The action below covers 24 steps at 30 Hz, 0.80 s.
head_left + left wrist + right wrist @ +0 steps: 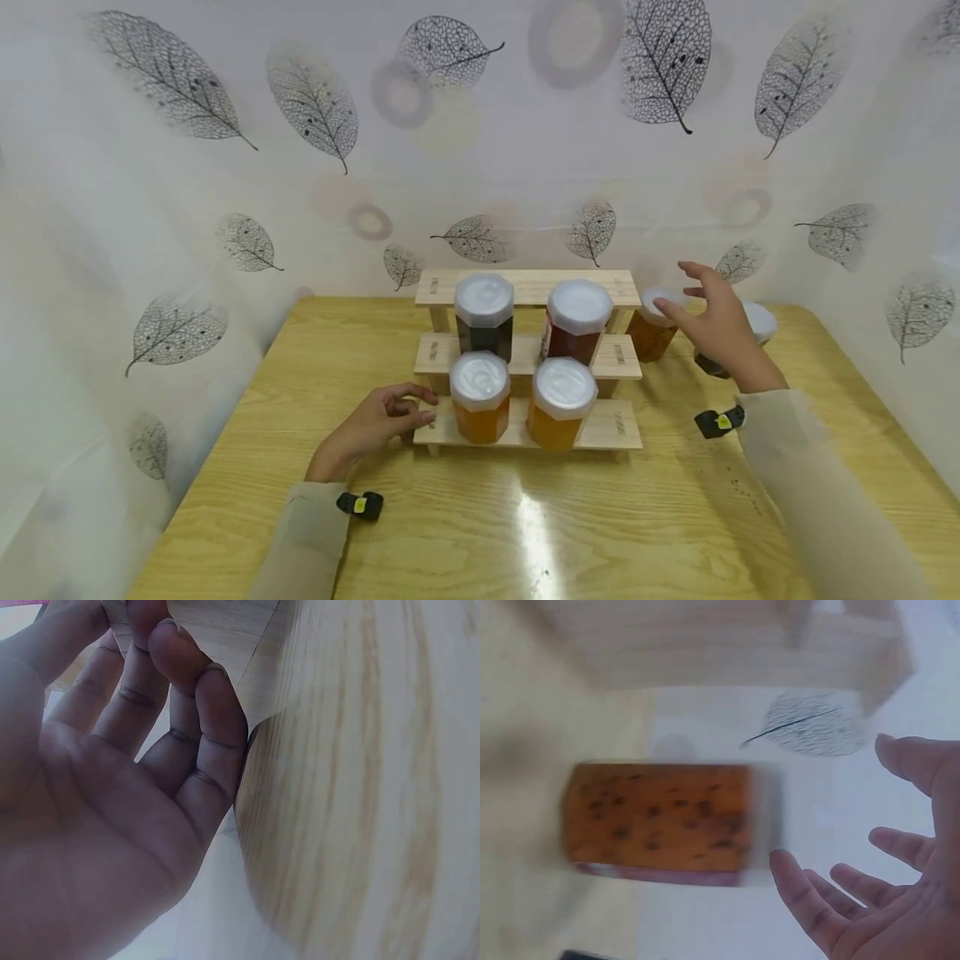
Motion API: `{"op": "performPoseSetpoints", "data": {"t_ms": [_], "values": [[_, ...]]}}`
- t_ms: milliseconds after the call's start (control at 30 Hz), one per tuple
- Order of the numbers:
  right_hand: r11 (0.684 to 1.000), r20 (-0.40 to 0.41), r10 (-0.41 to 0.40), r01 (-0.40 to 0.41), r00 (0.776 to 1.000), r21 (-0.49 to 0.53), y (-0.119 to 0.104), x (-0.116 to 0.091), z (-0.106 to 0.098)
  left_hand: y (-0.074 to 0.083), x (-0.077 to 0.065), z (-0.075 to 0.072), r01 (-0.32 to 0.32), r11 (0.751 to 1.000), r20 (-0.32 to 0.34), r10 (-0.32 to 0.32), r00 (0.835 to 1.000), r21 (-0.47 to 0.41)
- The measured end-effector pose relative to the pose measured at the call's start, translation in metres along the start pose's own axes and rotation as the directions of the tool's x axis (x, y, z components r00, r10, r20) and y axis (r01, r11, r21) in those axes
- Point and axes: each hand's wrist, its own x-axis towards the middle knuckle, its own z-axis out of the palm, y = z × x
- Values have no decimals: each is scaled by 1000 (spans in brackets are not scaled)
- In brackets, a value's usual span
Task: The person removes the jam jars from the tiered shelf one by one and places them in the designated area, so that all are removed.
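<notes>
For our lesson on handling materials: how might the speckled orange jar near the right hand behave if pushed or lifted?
The speckled orange jar likely feels heavy for its size, being filled nearly to its whitish lid. Taller than wide, it may tip if pushed high up. Its straight outline suggests stiffness.

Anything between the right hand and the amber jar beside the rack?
Nothing visible. The right hand is at the amber jar, fingers spread near its lid. The wooden rack stands to the jar's left and another lidded jar to its right, neither in between.
</notes>
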Motion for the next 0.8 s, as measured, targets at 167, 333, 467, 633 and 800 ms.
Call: {"op": "performPoseSetpoints", "data": {"t_ms": [167, 333, 467, 633, 800], "values": [[997, -59, -70, 72, 996, 20, -24, -1, -8, 2, 0, 0, -11, 1000, 2, 11, 1000, -5], [981, -103, -179, 185, 978, 50, -50, -4, -6, 2, -1, 0, -10, 1000, -3, 10, 1000, -4], [961, -84, -256, 262, 963, 83, -70, -10, -2, 1, 0, 0, -2, 1000, -1, 2, 1000, -10], [942, -21, -313, 313, 949, 124, -89, -17, 6, 1, 0, 0, -4, 1000, 1, 4, 1000, -12], [912, 17, -383, 375, 924, 169, -103, -17, 16, 1, 0, 0, -13, 1000, 9, 13, 1000, -27]]}}
